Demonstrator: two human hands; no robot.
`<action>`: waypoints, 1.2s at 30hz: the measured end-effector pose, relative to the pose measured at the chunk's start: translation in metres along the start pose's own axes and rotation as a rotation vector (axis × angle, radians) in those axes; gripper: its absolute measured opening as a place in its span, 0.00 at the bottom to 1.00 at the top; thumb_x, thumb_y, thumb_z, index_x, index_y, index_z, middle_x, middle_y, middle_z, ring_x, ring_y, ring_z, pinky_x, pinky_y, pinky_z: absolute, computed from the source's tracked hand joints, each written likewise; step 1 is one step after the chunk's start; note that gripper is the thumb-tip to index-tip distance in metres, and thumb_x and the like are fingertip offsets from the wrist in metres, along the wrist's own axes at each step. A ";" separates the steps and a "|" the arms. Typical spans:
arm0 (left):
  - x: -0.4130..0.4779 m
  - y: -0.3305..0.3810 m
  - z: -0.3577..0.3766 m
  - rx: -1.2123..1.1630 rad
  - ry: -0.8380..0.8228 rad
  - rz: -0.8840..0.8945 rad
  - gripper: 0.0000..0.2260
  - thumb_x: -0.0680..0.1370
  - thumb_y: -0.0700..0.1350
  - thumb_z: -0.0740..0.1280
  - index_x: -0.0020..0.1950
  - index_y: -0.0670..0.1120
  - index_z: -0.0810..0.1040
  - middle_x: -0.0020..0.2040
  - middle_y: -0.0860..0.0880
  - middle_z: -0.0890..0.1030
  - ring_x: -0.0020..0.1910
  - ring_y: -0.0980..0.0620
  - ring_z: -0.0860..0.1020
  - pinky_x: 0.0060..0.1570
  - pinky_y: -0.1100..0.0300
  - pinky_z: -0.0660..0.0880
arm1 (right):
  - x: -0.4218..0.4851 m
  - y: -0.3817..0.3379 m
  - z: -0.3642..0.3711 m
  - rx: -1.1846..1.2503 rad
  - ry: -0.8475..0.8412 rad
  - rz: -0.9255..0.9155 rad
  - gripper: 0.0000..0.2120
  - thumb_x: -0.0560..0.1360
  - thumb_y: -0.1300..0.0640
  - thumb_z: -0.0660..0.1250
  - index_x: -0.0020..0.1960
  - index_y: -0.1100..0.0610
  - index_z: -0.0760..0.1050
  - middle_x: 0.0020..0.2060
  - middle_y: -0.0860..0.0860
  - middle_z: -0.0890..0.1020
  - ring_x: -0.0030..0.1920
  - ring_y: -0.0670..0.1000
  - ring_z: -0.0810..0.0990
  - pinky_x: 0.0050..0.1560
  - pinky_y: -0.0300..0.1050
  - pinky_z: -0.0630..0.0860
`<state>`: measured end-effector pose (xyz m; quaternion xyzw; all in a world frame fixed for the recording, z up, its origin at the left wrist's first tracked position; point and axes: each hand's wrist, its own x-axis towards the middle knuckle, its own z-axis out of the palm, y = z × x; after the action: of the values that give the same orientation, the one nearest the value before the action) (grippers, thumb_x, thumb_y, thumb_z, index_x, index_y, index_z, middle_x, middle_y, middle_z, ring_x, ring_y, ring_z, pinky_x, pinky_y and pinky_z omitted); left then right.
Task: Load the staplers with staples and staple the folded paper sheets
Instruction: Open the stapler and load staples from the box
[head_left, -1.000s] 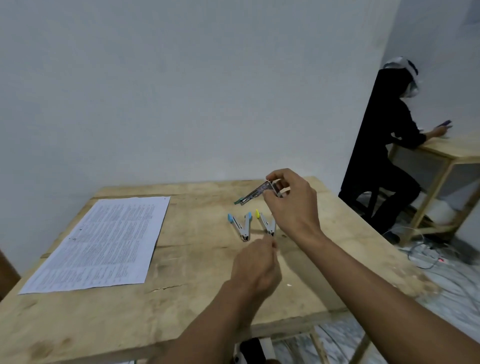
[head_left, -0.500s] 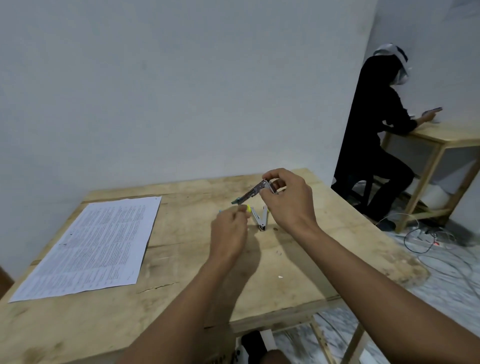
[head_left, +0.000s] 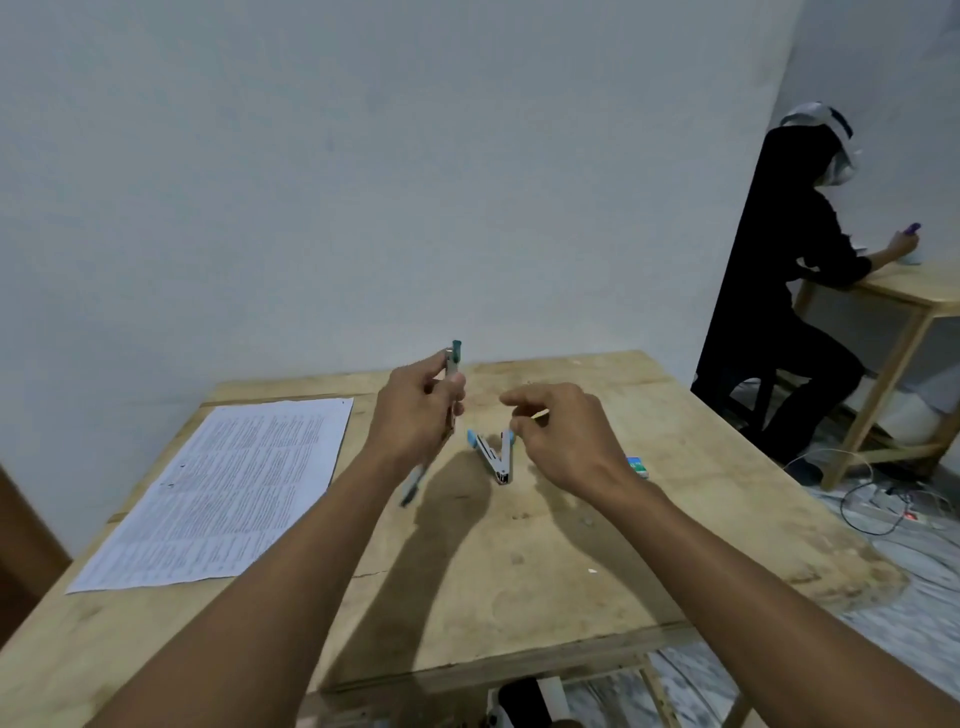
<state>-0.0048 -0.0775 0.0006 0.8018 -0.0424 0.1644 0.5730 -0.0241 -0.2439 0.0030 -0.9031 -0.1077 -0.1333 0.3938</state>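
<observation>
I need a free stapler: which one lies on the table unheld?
The blue-tipped stapler, spread open in a V on the table; the left hand grips the green-tipped stapler.

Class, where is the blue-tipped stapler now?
Head view: the blue-tipped stapler lies on the table between left hand and right hand, right of the printed sheet.

A green-tipped stapler (head_left: 454, 366) held upright — blue-tipped stapler (head_left: 494, 457) lies splayed in a V — printed sheets (head_left: 223, 488) flat leftward.
</observation>
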 end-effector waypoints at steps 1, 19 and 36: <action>0.002 -0.006 -0.005 0.221 -0.068 0.071 0.05 0.80 0.43 0.64 0.50 0.45 0.79 0.37 0.48 0.80 0.38 0.47 0.80 0.36 0.58 0.74 | 0.002 0.002 -0.003 0.004 0.013 0.017 0.15 0.76 0.63 0.66 0.60 0.52 0.82 0.46 0.47 0.84 0.48 0.49 0.82 0.55 0.40 0.75; -0.035 -0.049 0.009 0.972 -0.564 0.222 0.10 0.73 0.47 0.70 0.53 0.51 0.85 0.46 0.44 0.84 0.47 0.43 0.79 0.41 0.54 0.71 | -0.023 0.039 0.038 -0.229 -0.357 0.074 0.09 0.70 0.57 0.75 0.51 0.54 0.85 0.42 0.53 0.86 0.44 0.52 0.82 0.44 0.43 0.74; -0.036 -0.045 0.002 0.974 -0.536 0.235 0.09 0.72 0.45 0.72 0.50 0.47 0.79 0.48 0.46 0.83 0.46 0.45 0.78 0.41 0.56 0.72 | -0.024 0.038 0.045 -0.266 -0.356 -0.020 0.08 0.73 0.56 0.73 0.52 0.51 0.85 0.39 0.51 0.84 0.34 0.45 0.76 0.33 0.35 0.67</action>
<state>-0.0272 -0.0682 -0.0519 0.9771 -0.1944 0.0185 0.0844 -0.0284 -0.2384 -0.0601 -0.9552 -0.1660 0.0114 0.2448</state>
